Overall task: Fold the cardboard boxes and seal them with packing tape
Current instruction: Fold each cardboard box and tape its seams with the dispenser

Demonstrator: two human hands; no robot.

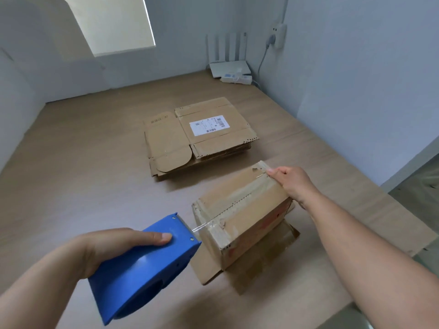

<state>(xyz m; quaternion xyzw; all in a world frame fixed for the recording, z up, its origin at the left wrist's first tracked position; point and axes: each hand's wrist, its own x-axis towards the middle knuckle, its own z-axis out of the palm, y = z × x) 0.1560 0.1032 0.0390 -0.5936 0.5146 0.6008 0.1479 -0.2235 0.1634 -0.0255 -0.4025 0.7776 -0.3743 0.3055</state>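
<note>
A folded cardboard box (240, 210) stands on the wooden floor in front of me, closed, with clear tape running along its top seam. My right hand (293, 181) presses on the far end of the box top, fingers on the tape. My left hand (111, 245) grips a blue tape dispenser (145, 264) just left of the box's near end. A short strip of clear tape (202, 226) stretches from the dispenser's blade to the box's near face. A flat piece of cardboard (206, 264) lies under the box.
A stack of flattened cardboard boxes (197, 136) lies further back, the top one bearing a white label. A white router (229, 67) and power strip (236, 79) sit in the far corner by the wall. White walls enclose the floor.
</note>
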